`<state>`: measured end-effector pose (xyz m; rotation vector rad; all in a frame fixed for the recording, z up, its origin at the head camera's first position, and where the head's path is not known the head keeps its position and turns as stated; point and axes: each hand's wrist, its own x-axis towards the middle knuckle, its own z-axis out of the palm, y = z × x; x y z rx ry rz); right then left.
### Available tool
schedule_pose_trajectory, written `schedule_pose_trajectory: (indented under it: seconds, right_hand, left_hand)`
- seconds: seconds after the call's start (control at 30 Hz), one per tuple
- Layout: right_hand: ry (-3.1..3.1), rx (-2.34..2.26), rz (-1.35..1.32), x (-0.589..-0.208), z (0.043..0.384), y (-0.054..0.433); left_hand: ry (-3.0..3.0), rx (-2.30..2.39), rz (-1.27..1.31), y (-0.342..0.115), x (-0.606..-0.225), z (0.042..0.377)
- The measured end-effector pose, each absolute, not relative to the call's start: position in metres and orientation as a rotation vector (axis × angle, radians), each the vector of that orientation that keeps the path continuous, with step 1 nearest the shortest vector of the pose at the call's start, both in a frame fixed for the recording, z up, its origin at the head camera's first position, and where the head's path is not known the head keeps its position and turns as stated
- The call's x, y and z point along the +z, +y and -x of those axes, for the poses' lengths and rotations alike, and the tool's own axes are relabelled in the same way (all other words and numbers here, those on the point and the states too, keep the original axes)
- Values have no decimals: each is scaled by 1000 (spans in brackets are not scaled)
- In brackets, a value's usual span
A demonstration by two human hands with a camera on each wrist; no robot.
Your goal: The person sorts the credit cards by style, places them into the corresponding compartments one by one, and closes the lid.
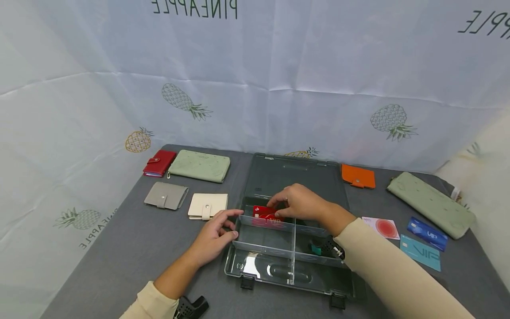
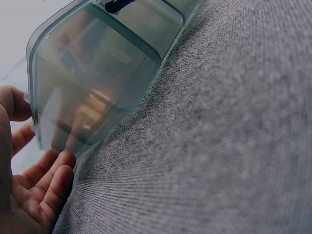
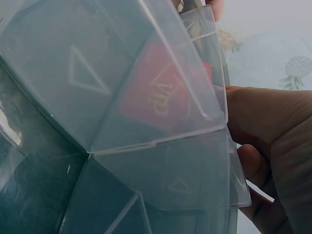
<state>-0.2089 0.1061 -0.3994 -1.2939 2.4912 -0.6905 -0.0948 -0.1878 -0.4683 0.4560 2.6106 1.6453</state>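
Note:
A red VIP card (image 1: 264,212) stands in the back left compartment of a dark translucent divided box (image 1: 264,261). My right hand (image 1: 303,201) reaches over the box from the right and pinches the card near its right end. In the right wrist view the red card (image 3: 158,87) shows blurred through a clear divider, with part of the right hand (image 3: 268,122) behind. My left hand (image 1: 215,235) rests its fingertips against the box's left side, the fingers loosely bent. In the left wrist view, fingertips of the left hand (image 2: 39,190) lie along the box's side wall (image 2: 92,83).
The raised lid (image 1: 295,177) leans back behind the box. At left lie a red card holder (image 1: 160,162), a green wallet (image 1: 199,165), a grey one (image 1: 166,195) and a cream one (image 1: 208,206). At right are an orange holder (image 1: 357,176), another green wallet (image 1: 432,204) and several cards (image 1: 420,252).

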Motion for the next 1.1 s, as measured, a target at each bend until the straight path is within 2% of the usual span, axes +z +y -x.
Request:
schedule_pose_trajectory:
  seconds: [0.27,0.53,1.1]
  right_hand:
    - [2441,-685,1294,-398,210,113]
    - [2402,-880,1228,-397,208,124]
    - [2564,-1114,1108,-394,194,190]
  left_hand:
    - [2619,1634,-454,-187,-469,95]
    - [2615,1623,-449,-187,-469,94]
    - [2632,1622,-471,-187,-468,94]
